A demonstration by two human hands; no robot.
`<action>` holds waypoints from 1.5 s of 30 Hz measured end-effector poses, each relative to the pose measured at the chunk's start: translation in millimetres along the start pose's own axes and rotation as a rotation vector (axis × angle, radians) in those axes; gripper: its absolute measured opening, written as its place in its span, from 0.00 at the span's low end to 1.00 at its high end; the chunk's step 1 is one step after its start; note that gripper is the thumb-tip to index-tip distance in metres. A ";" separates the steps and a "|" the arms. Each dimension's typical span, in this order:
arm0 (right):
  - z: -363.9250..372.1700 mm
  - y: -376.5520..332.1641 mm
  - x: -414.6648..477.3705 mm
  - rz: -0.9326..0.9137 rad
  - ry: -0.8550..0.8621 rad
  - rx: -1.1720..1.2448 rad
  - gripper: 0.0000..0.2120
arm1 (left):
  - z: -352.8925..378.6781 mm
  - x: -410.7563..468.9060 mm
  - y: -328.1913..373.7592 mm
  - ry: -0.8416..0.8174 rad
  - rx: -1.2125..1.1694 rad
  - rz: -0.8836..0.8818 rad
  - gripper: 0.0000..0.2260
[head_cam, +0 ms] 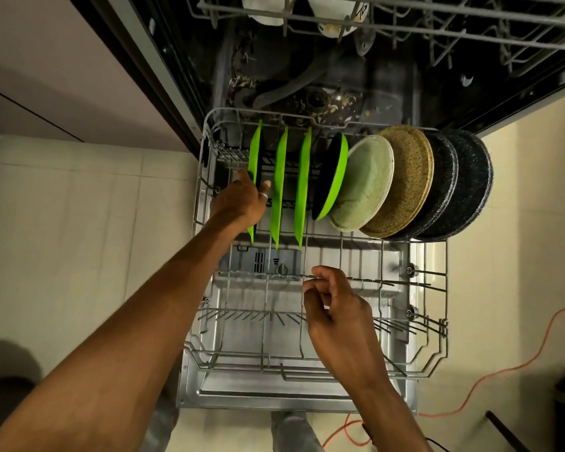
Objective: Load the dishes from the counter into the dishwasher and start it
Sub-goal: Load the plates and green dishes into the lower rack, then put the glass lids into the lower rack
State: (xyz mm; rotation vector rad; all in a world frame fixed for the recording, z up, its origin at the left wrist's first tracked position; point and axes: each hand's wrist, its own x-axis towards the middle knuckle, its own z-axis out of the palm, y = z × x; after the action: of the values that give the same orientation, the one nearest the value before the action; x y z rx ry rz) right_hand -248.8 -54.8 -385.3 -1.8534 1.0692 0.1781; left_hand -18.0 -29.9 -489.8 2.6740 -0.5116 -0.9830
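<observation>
Plates stand on edge in a row across the far half of the lower rack, which is pulled out over the open dishwasher door. The row runs from 11 o'clock to 2 o'clock. It begins with the leftmost green plate, then the second green plate and the third green plate. After them comes the dark-faced green plate, leaning right. The pale plate, the tan speckled plate and two dark speckled plates overlap one another at 2 o'clock.

The left hand, its arm reaching in from 8 o'clock, grips the leftmost green plate, fingers on the plate's left face and thumb on its right. A ring shows on that hand.

The right hand, just past centre toward 5 o'clock, has its fingers curled at a cross wire of the lower rack. I cannot tell whether it pinches the wire or only touches it.

At 12 o'clock the upper rack carries white bowls. An orange cable lies on the tiled floor at 4 o'clock.
</observation>
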 end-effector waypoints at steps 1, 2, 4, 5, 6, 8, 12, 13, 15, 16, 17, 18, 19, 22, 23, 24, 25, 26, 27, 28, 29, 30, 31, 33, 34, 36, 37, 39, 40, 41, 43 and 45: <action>-0.1 -2.2 -0.7 -0.004 0.001 -0.006 0.13 | -5.6 -3.3 -1.4 -0.009 0.037 -0.005 0.27; -0.3 -5.5 -1.6 -0.007 0.001 -0.009 0.13 | -11.1 -8.2 -3.6 -0.006 0.063 -0.007 0.29; -0.8 -15.0 -3.3 -0.017 0.000 -0.012 0.13 | -24.6 -22.9 -9.7 0.024 0.085 -0.015 0.29; -1.5 -21.9 -4.4 -0.026 0.003 -0.014 0.13 | -31.9 -32.8 -13.4 0.031 0.082 -0.020 0.28; -3.1 -31.1 -6.3 -0.039 0.010 -0.020 0.13 | -41.1 -44.4 -16.8 0.031 0.073 -0.020 0.27; -6.2 -52.5 -11.6 -0.069 0.013 -0.035 0.13 | -57.4 -71.3 -24.6 0.014 0.019 -0.003 0.24; -21.8 -118.0 -37.6 -0.138 0.030 -0.087 0.13 | -112.5 -150.8 -33.6 0.058 -0.199 0.121 0.16; -24.9 -134.6 -45.0 -0.152 0.029 -0.090 0.14 | -129.4 -171.2 -33.9 0.075 -0.235 0.139 0.15; -32.5 -179.9 -69.0 -0.181 0.036 -0.107 0.15 | -177.1 -217.1 -37.9 0.121 -0.303 0.173 0.16; -35.6 -205.9 -84.8 -0.195 0.046 -0.111 0.15 | -203.6 -239.7 -41.9 0.146 -0.340 0.196 0.17; -37.8 -230.8 -101.8 -0.210 0.056 -0.113 0.15 | -228.5 -261.0 -46.7 0.173 -0.370 0.218 0.18; -39.9 -253.3 -116.8 -0.220 0.062 -0.115 0.15 | -250.8 -277.5 -50.2 0.201 -0.391 0.240 0.18; -40.8 -281.1 -136.1 -0.237 0.064 -0.112 0.15 | -278.9 -297.3 -57.4 0.219 -0.405 0.255 0.19; -39.0 -358.8 -191.6 -0.280 0.050 -0.117 0.14 | -357.8 -353.5 -79.3 0.259 -0.398 0.299 0.19; -37.8 -378.8 -205.6 -0.299 0.051 -0.124 0.13 | -378.8 -368.5 -85.9 0.279 -0.389 0.316 0.19; -35.4 -402.8 -221.9 -0.320 0.057 -0.127 0.13 | -403.3 -385.2 -96.5 0.306 -0.385 0.333 0.19; -32.2 -424.4 -236.1 -0.331 0.064 -0.125 0.13 | -424.7 -400.3 -107.7 0.329 -0.382 0.340 0.19; -27.9 -446.6 -249.6 -0.344 0.071 -0.114 0.12 | -446.8 -414.8 -120.6 0.355 -0.378 0.341 0.19; -23.1 -466.4 -260.4 -0.361 0.075 -0.091 0.11 | -466.4 -427.4 -132.8 0.377 -0.371 0.336 0.19; -19.1 -481.6 -267.5 -0.375 0.075 -0.069 0.10 | -480.5 -436.3 -142.1 0.393 -0.367 0.329 0.19; -12.9 -500.9 -274.5 -0.401 0.068 -0.054 0.09 | -497.7 -446.2 -154.3 0.411 -0.361 0.318 0.19; -7.0 -518.1 -280.1 -0.419 0.055 -0.056 0.09 | -511.7 -454.1 -165.2 0.429 -0.355 0.306 0.18; -0.2 -534.2 -282.6 -0.440 0.042 -0.063 0.10 | -525.2 -460.3 -176.0 0.450 -0.352 0.287 0.18; 9.7 -561.7 -280.5 -0.482 0.016 -0.082 0.11 | -547.4 -466.6 -192.0 0.485 -0.381 0.258 0.18; 14.7 -575.4 -277.1 -0.512 0.009 -0.083 0.11 | -557.8 -467.0 -200.4 0.498 -0.410 0.241 0.18; 24.4 -599.2 -266.4 -0.559 0.000 -0.080 0.11 | -576.3 -464.5 -215.4 0.514 -0.461 0.201 0.18; 29.7 -610.2 -259.4 -0.572 -0.007 -0.082 0.11 | -585.3 -461.6 -223.0 0.518 -0.478 0.184 0.18; 39.9 -629.6 -247.2 -0.589 -0.024 -0.083 0.11 | -601.9 -454.8 -237.2 0.520 -0.502 0.168 0.18; 45.7 -638.3 -241.3 -0.594 -0.042 -0.080 0.11 | -609.0 -450.5 -245.4 0.523 -0.518 0.158 0.17; 52.5 -648.3 -233.9 -0.603 -0.062 -0.078 0.11 | -617.4 -444.9 -253.9 0.525 -0.530 0.143 0.17; 66.0 -667.3 -219.6 -0.617 -0.094 -0.087 0.10 | -633.0 -431.9 -269.5 0.519 -0.543 0.128 0.17; 81.7 -688.8 -200.4 -0.626 -0.118 -0.099 0.09 | -650.8 -411.1 -285.3 0.505 -0.545 0.122 0.17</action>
State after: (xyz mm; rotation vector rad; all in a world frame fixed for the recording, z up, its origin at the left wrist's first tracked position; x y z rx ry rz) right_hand 160.1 240.1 131.5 -2.1464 0.3697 -0.0305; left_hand 187.9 465.6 131.4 2.2348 -0.2441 -0.3179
